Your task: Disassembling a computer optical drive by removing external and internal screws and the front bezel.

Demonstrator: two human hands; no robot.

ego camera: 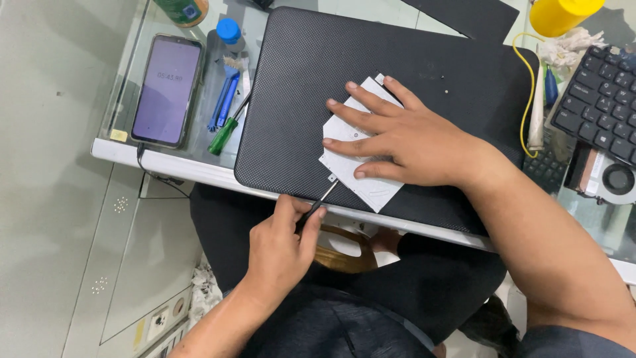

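My left hand (281,242) grips a screwdriver (318,204) at mid-frame; my right hand (397,136) lies flat, fingers spread, on the white plate (377,189).

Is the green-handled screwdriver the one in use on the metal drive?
No: the green-handled screwdriver lies untouched on the glass, while the left hand works another screwdriver at the metal drive.

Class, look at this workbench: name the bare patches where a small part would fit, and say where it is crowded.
Free: the textured black laptop lid left of the right hand, and its top right by the yellow cable. Crowded: the glass strip holding the phone and green-handled screwdriver, and the keyboard corner.
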